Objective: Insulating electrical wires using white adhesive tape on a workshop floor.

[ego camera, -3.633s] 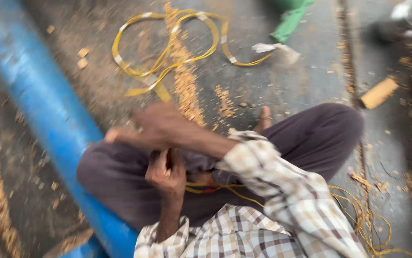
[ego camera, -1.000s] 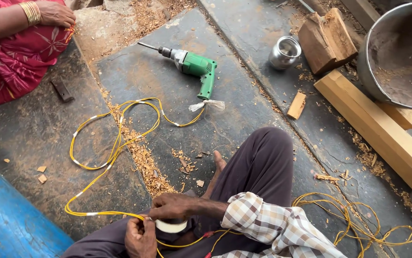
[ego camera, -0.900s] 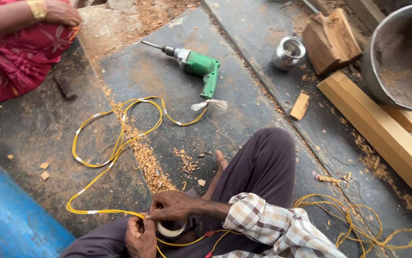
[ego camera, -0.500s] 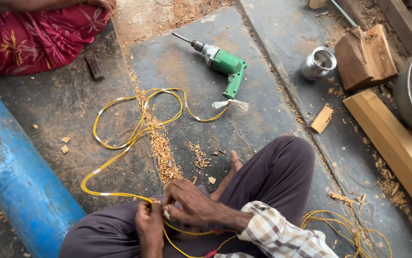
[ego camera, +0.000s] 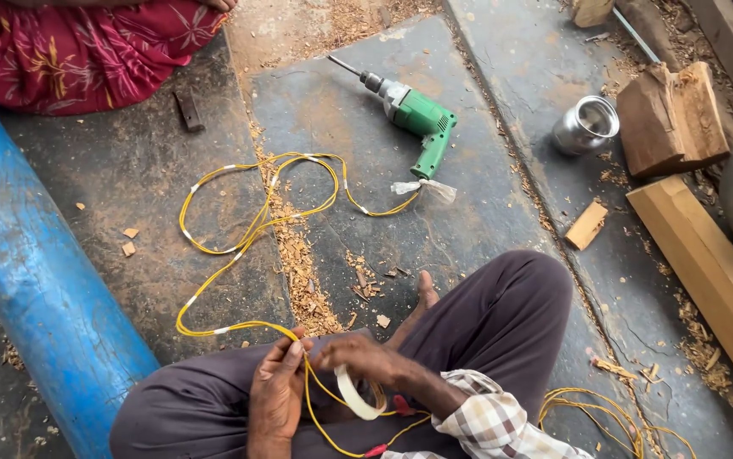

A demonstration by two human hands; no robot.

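Your left hand was closed on the yellow cable, pinching it just above your lap, while your right hand gripped a pale roll of tape against the same cable. Both hands sat close together over your crossed legs, and the cable ran on beneath them to a red-tipped end near your shirt cuff.

Beyond your knees the cable lay in loose, overlapping loops on the dark stone floor, crossing a trail of sawdust, and ended at the handle of a green electric drill. A second tangle of yellow wire lay by your right thigh.

Risks, as judged: the loops could snag or knot if you pulled slack toward your lap, and that pull could drag the drill across the floor. Sawdust on the cable could foul the tape's adhesion.

Further off stood a blue pipe on your left, a steel cup, a wooden block and a timber beam on your right. Another person's red garment lay at the far edge.
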